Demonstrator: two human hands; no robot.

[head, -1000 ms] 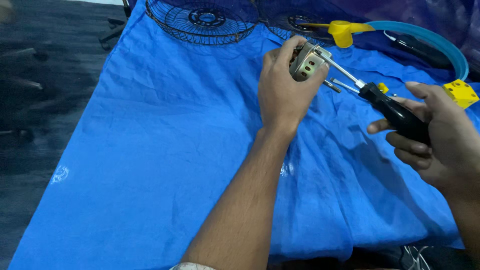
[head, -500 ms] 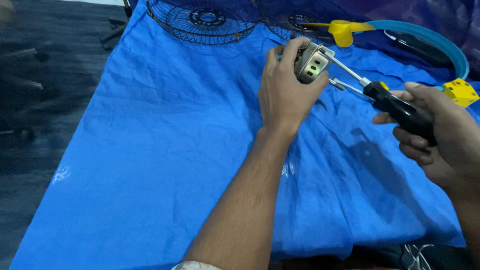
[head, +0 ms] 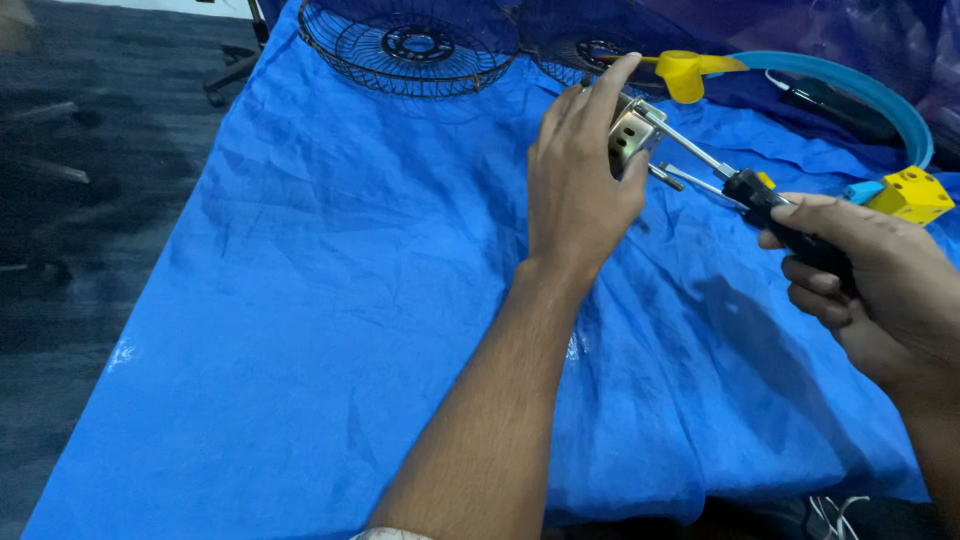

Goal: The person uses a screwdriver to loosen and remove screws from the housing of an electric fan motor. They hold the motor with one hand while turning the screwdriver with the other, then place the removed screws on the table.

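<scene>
Above a blue cloth [head: 330,300], the left hand [head: 575,190] grips a small metal part [head: 632,140] (fingers wrapped around it) while the right hand [head: 880,285], closed, holds a black-handled screwdriver [head: 770,205] against it.

Left hand [head: 575,185] raised, fingers curled — right hand [head: 880,290] fisted.

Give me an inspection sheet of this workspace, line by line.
Surface: crumpled blue cloth spread over a dark floor.
Job's things: small metal part; screwdriver with black handle, tip at the part.
Clutter: two wire fan guards, blue ring, yellow block, yellow piece.
Grips: left hand holds the metal part; right hand holds the screwdriver.
Cables: white wires at the bottom edge.
Surroundings: dim, nothing else seen.
</scene>
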